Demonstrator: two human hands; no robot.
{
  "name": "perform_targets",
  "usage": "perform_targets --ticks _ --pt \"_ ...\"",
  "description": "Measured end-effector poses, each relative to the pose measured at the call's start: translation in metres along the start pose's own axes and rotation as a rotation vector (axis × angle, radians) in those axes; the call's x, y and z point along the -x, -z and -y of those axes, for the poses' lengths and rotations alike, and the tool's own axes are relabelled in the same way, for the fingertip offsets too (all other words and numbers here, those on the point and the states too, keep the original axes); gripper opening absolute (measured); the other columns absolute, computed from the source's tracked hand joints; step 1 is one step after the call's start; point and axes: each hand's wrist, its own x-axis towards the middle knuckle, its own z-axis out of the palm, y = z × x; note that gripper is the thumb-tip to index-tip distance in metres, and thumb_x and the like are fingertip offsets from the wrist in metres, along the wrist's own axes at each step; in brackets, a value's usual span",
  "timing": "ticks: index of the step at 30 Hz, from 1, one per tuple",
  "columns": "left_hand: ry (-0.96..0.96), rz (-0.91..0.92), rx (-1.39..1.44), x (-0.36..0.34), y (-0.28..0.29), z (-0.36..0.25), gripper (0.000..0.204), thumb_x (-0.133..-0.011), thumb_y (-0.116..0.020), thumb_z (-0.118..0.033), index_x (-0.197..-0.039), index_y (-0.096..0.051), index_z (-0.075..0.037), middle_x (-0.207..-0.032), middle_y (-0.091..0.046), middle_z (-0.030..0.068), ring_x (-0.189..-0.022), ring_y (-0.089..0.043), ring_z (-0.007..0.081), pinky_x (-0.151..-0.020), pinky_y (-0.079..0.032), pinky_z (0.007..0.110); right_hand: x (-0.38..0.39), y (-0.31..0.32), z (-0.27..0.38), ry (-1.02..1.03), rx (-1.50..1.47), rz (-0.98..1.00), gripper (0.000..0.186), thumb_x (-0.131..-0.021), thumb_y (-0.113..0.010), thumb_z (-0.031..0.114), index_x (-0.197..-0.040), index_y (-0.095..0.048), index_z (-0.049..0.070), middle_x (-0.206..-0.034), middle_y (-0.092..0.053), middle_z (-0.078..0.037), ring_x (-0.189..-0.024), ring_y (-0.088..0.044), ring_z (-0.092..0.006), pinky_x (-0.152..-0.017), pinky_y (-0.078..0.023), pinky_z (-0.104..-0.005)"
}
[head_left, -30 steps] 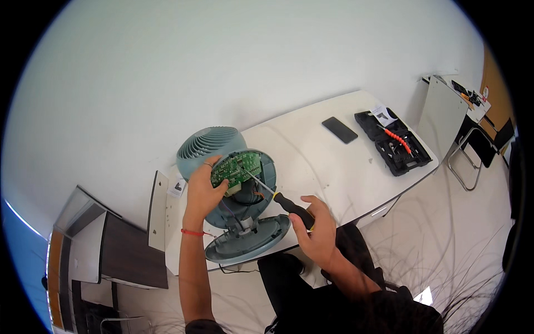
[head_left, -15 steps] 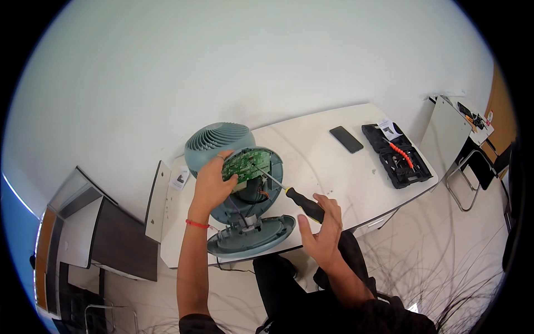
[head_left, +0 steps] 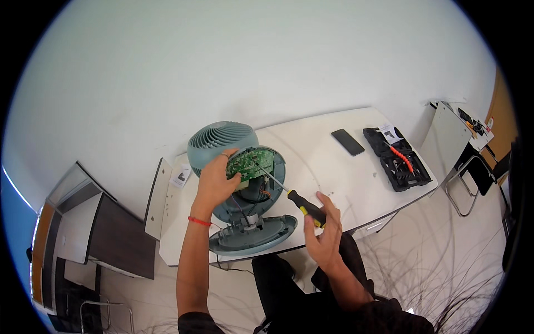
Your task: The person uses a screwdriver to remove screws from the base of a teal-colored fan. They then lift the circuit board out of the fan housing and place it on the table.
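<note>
My left hand (head_left: 216, 182) grips the edge of a green circuit board (head_left: 250, 162) on the opened pale teal housing (head_left: 228, 211) of a fan. The fan's head (head_left: 222, 134), with its spiral grille, is behind it. My right hand (head_left: 325, 234) holds a screwdriver (head_left: 306, 207) by its black and yellow handle, its metal shaft slanting up-left and its tip at the board's middle; whether it sits in a screw, I cannot tell. Below, an oval base piece (head_left: 261, 234) lies at the front of the white table (head_left: 300, 145), joined by wires and a bracket.
A black phone (head_left: 347, 142) and an open tool case (head_left: 396, 172) with a red flexible shaft lie on the table's right. A printed paper (head_left: 181, 175) is at its left. A side desk (head_left: 449, 131) and folding chair (head_left: 467, 189) stand right, dark-fronted furniture (head_left: 119, 234) left.
The view has shifted, so table and fan appear further right. The screwdriver handle has turned, showing more yellow, while its tip stays on the board. Both hands keep their holds.
</note>
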Motion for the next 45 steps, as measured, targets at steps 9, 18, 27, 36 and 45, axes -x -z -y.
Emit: perform_targets --ticks 9,18,27,36,45 --pt "-0.018 -0.006 -0.001 0.0 0.001 -0.002 0.057 -0.081 -0.074 -0.01 -0.136 -0.06 -0.005 -0.112 -0.071 0.0229 -0.102 -0.068 0.0431 -0.089 -0.053 0.044 0.0 0.004 0.005 -0.114 0.013 0.048 0.067 -0.09 -0.073 0.016 -0.148 -0.046 -0.005 -0.101 -0.057 -0.019 -0.085 -0.051 -0.0296 -0.075 -0.044 -0.0377" --pt "-0.024 -0.021 0.0 0.001 -0.001 0.002 0.057 -0.081 -0.075 -0.01 -0.136 -0.059 -0.004 -0.111 -0.071 0.0237 -0.103 -0.068 0.0437 -0.089 -0.053 0.044 0.008 0.003 -0.003 -0.213 -0.009 0.081 0.07 -0.088 -0.076 0.015 -0.147 -0.044 -0.006 -0.089 -0.055 -0.012 -0.082 -0.05 -0.024 -0.079 -0.044 -0.0349" --pt "0.009 0.01 -0.026 0.001 0.003 -0.002 0.058 -0.081 -0.075 -0.01 -0.136 -0.059 -0.004 -0.113 -0.071 0.0239 -0.106 -0.068 0.0446 -0.091 -0.054 0.045 0.001 0.008 0.02 -0.542 -0.239 0.123 0.064 -0.088 -0.077 0.008 -0.143 -0.046 -0.004 -0.099 -0.057 -0.013 -0.091 -0.053 -0.0208 -0.088 -0.044 -0.0341" --pt "-0.017 -0.012 0.001 0.001 0.0 0.004 0.058 -0.079 -0.075 -0.009 -0.135 -0.06 -0.005 -0.111 -0.07 0.0219 -0.105 -0.066 0.0437 -0.09 -0.052 0.048 0.011 -0.003 0.002 -0.189 -0.088 -0.02 0.048 -0.094 -0.071 0.01 -0.136 -0.051 -0.001 -0.096 -0.059 -0.014 -0.091 -0.055 -0.0234 -0.083 -0.046 -0.0366" --pt "-0.015 0.0 -0.013 0.001 0.0 0.002 0.058 -0.081 -0.075 -0.01 -0.136 -0.059 -0.005 -0.112 -0.071 0.0226 -0.104 -0.068 0.0424 -0.09 -0.053 0.044 0.005 0.002 0.005 -0.149 0.01 0.025 0.052 -0.087 -0.075 0.013 -0.133 -0.055 -0.001 -0.097 -0.058 -0.014 -0.083 -0.053 -0.0248 -0.077 -0.046 -0.0381"
